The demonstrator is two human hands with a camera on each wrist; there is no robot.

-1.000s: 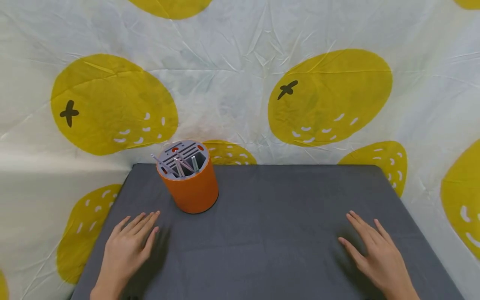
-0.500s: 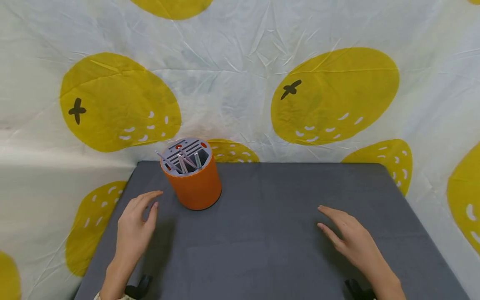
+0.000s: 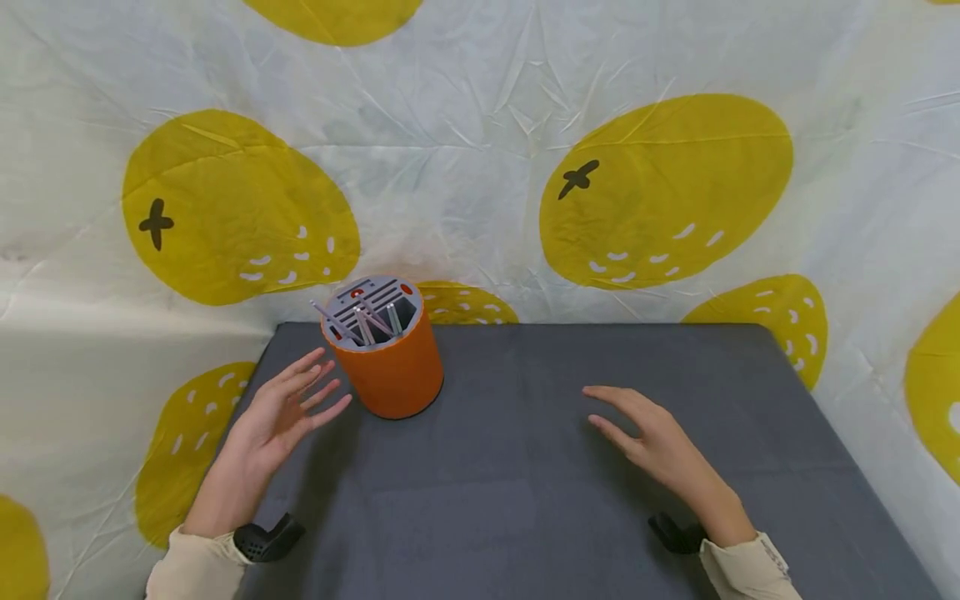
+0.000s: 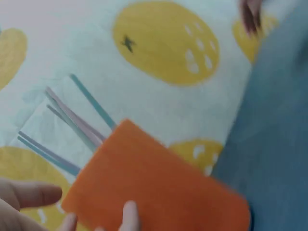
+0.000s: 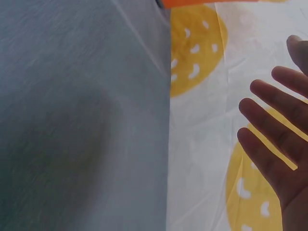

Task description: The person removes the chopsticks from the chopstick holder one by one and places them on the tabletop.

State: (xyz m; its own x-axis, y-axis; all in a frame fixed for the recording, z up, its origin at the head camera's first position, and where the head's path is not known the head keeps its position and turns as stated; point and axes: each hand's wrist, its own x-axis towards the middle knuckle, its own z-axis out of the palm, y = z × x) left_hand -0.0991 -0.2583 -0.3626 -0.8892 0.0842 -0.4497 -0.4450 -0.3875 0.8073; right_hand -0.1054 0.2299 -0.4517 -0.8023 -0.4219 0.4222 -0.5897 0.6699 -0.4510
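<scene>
An orange cylindrical holder stands upright at the back left of the table, its grey slotted top facing up. Several thin sticks in purple, pink and teal poke out of it. My left hand is just left of the holder with fingers spread and slightly bent, holding nothing; in the left wrist view its fingertips overlap the orange wall. Over the right half of the table hovers my right hand, empty, thumb and fingers pointing left with a gap between them. The right wrist view shows its fingers extended.
Dark grey cloth covers the table. Behind it and at the sides hangs a white curtain printed with yellow fruit. Each wrist wears a black strap-on device, the left one near the cream sleeve.
My left hand has risen and turned its palm inward, coming closer to the holder. My right hand has moved left and farther forward over the table. The holder stays in place.
</scene>
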